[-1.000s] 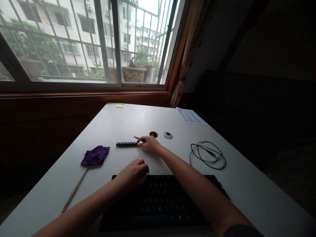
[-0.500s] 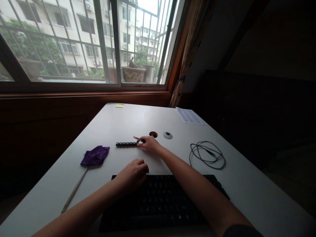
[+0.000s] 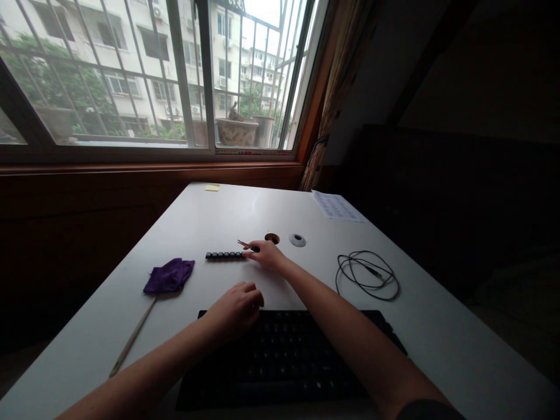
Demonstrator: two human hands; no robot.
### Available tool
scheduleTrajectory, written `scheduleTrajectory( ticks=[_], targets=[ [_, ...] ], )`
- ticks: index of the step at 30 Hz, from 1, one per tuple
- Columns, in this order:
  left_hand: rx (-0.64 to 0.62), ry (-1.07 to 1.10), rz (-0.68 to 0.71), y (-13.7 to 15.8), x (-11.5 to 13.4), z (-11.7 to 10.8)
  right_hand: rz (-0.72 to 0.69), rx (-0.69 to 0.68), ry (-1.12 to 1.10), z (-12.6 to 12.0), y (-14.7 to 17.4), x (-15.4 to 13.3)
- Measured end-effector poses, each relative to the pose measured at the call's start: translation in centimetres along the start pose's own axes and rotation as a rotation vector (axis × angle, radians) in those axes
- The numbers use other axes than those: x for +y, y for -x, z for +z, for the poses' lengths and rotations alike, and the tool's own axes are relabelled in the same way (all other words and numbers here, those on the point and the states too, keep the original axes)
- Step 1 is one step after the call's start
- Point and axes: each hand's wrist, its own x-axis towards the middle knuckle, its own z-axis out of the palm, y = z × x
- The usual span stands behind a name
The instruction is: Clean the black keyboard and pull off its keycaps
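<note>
My right hand [image 3: 268, 255] is closed on a keycap puller [image 3: 243, 243], a slim tool with a forked tip that points left and a dark handle between the fingers. Its fingertips also touch the right end of a row of black keycaps [image 3: 224, 255] on the desk. My left hand [image 3: 238, 304] rests over the upper left edge of a black keyboard [image 3: 280, 353], fingers curled inward. Whatever may be inside those fingers is hidden. Both forearms cover parts of the keyboard.
A purple cloth [image 3: 170, 276] lies at the left, beside a pale stick [image 3: 133, 337]. Behind my right hand are a round desk hole [image 3: 272, 238] and its grey cover [image 3: 297, 240]. A coiled black cable [image 3: 370, 274], printed paper [image 3: 336, 206] and yellow notes [image 3: 212, 188] lie farther out.
My right hand has shifted very slightly right, and the forked tip has moved a little with it. My left hand stays in the same place.
</note>
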Motion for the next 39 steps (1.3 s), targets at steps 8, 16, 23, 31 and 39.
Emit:
scheduleTrajectory(
  ticks=[8,16,23,31,39],
  targets=[
    [-0.01,-0.003,-0.021,0.0,0.2,-0.3,-0.018,0.103,-0.073,-3.2,1.8,-0.7],
    [-0.03,-0.001,-0.026,-0.1,0.1,-0.2,0.017,0.22,-0.145,-5.6,9.5,-2.8],
    [-0.033,-0.007,-0.023,0.0,-0.3,0.1,0.044,-0.042,-0.31,-4.6,13.9,-3.7],
    [-0.029,-0.006,-0.025,0.0,-0.2,0.0,-0.124,0.01,-0.239,-3.9,14.7,-3.9],
    [-0.012,0.005,-0.008,0.1,-0.2,0.1,-0.189,0.026,-0.186,-3.9,14.8,-3.3]
  ],
)
